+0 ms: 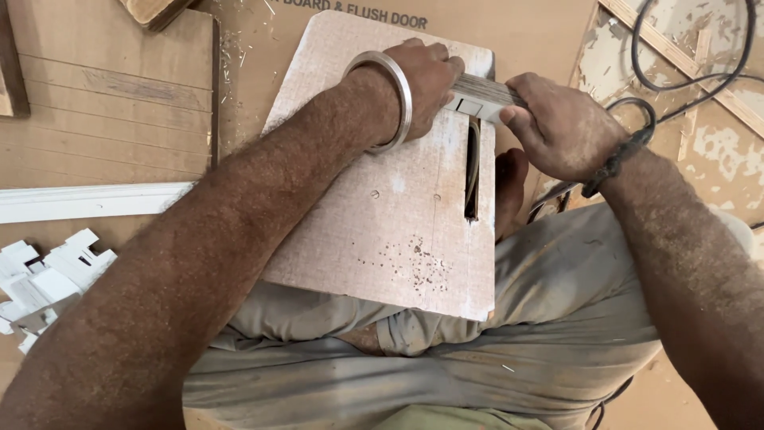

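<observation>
Plywood strip (pixel 485 94) clamped in my left hand (pixel 422 76) and right hand (pixel 561 127); fingertips could slip toward the blade slot (pixel 471 171) below.

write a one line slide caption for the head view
Both hands, left hand and right hand, grip a small laminated wood piece above the slotted board.

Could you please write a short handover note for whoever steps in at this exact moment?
Left hand: grips the wood strip at its left end.
Right hand: grips the same strip at its right end.
Strip lies across the far end of the slot in the board, which rests over the lap.
Cut white pieces lie at the left.
Whether this strip is cut already cannot be told.
</observation>
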